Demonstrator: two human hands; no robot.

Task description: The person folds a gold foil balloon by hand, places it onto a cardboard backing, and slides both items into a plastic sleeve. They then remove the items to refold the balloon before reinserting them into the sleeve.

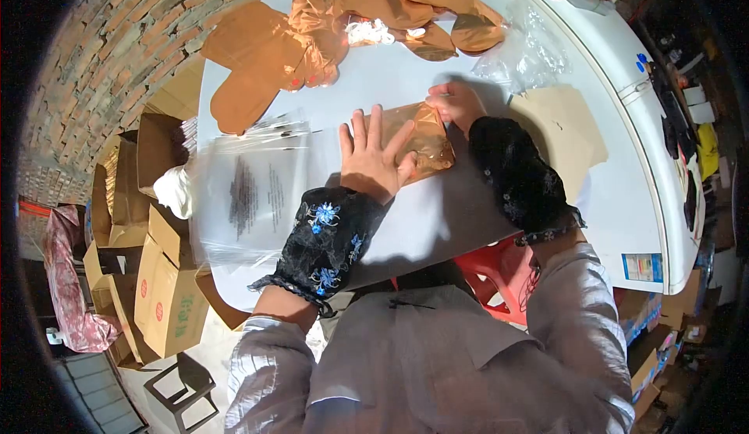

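On the pale table [406,235] lies a folded copper-coloured foil balloon [429,141], flat and shiny. My left hand [373,157] is spread with the palm down over its left part, fingers pointing away from me. At the far right corner of the foil, my right hand [459,105] has its fingers curled and pinches the edge. Black sleeve covers hide both wrists. Larger unfolded copper foil balloons [253,52] lie across the far side, with a small heap of white ribbon or string [368,32] among them.
Printed clear plastic bags [261,200] are stacked on the left of the table. A crumpled clear bag [527,60] and a beige sheet [558,126] lie to the right. A white freezer-like body [624,83] borders the right side. Cardboard boxes [168,294] and a stool [183,391] stand lower left.
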